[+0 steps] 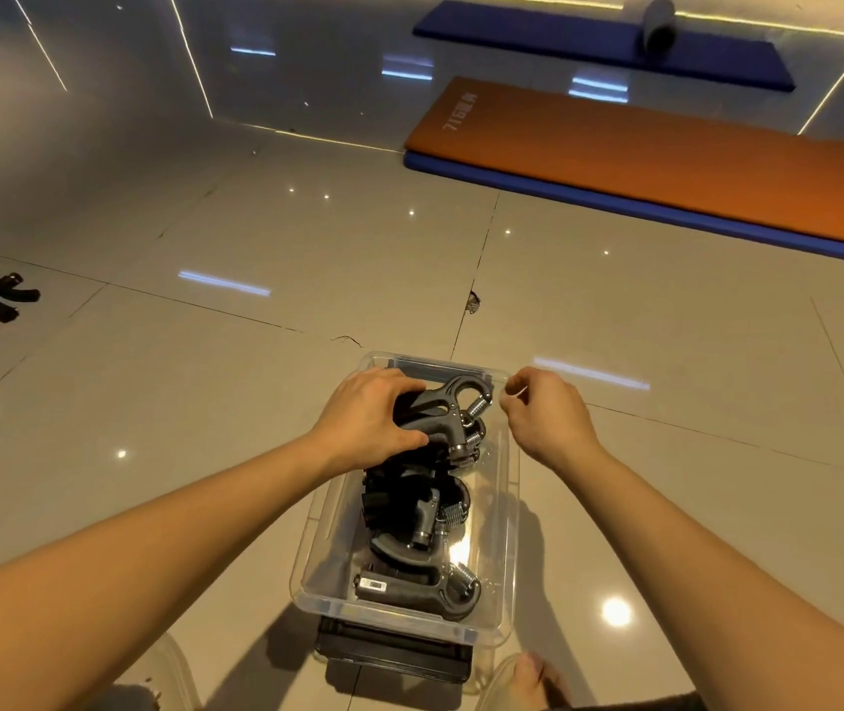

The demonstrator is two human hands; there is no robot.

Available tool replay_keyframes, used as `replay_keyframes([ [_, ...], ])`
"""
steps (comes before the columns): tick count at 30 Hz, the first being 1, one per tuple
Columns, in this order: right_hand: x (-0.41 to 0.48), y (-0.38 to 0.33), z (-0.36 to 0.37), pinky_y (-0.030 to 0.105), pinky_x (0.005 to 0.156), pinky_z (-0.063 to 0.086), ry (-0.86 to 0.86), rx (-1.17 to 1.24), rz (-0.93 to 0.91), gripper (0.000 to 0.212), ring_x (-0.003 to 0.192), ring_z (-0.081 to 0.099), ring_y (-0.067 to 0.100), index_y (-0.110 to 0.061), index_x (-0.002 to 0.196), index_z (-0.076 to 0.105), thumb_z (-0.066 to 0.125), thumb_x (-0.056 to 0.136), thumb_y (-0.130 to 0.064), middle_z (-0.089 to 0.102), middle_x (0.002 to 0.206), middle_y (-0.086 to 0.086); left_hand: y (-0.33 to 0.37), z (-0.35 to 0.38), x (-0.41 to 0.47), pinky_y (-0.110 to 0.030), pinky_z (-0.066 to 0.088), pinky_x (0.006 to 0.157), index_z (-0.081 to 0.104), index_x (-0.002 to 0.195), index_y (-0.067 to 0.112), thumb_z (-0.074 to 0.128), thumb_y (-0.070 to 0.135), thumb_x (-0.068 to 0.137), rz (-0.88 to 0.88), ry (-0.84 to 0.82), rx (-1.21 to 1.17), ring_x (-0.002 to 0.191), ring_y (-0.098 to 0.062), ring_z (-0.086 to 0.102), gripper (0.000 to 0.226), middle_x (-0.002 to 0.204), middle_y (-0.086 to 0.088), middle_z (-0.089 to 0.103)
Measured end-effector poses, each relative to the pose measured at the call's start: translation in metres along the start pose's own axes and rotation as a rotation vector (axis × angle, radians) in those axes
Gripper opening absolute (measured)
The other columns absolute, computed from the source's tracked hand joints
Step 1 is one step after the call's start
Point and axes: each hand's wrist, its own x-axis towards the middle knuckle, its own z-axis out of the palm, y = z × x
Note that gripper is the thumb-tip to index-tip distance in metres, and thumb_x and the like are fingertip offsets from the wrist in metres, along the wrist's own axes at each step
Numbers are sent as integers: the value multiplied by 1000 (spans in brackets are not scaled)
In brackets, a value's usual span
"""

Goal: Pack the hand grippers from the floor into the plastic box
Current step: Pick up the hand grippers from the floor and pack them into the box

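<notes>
Both hands work at the plastic box's (504, 510) far end: my left hand (371, 415) grips a hand gripper (443, 407), seating it among others, my right hand (545, 415) loosely curled, holding nothing, at the far right corner.

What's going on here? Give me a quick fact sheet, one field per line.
setting: glossy tiled floor, with an orange mat far right
box: clear plastic box, open, holding several hand grippers
left hand: pressing a grey gripper into the box's far end
right hand: at the box's far right rim, holding nothing visible
left to pack: black grippers on the floor, far left
</notes>
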Motion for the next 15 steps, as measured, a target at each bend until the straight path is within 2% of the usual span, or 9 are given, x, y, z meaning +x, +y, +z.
replay_keyframes([
  [2, 0, 7, 5, 45, 95, 51, -59, -248, -50, 49, 117, 57, 30, -16, 137, 52, 67, 93, -29, 58, 131, 7, -10, 10, 6, -36, 40, 104, 60, 137, 25, 77, 49, 78, -7, -34, 64, 120, -15, 54, 66, 126, 7, 65],
  [6, -3, 20, 13, 48, 108, 43, -309, -431, -82, 86, 136, 42, 31, -15, 153, 30, 78, 84, -35, 36, 154, 6, -19, 30, 25, -40, 37, 108, 65, 124, 30, 75, 42, 79, 30, -131, 187, 113, -15, 53, 47, 113, 10, 65],
  [9, -4, 25, 14, 46, 110, 42, -355, -504, -113, 93, 139, 39, 30, -15, 154, 28, 80, 81, -37, 24, 162, 4, -20, 48, 45, -41, 35, 109, 65, 119, 31, 74, 40, 81, 34, -169, 199, 115, -16, 53, 41, 112, 9, 66],
  [13, -4, 29, 15, 44, 109, 43, -363, -527, -126, 96, 139, 39, 31, -17, 155, 25, 80, 81, -39, 19, 164, 2, -19, 73, 64, -39, 33, 112, 57, 140, 29, 78, 40, 82, 20, -179, 173, 125, -18, 50, 62, 130, 5, 64],
  [15, -4, 29, 15, 44, 108, 44, -366, -526, -130, 95, 139, 39, 31, -17, 155, 25, 80, 81, -39, 18, 165, 2, -21, 82, 63, -39, 29, 114, 53, 145, 26, 75, 40, 86, 36, -173, 225, 131, -19, 46, 64, 138, 3, 58],
])
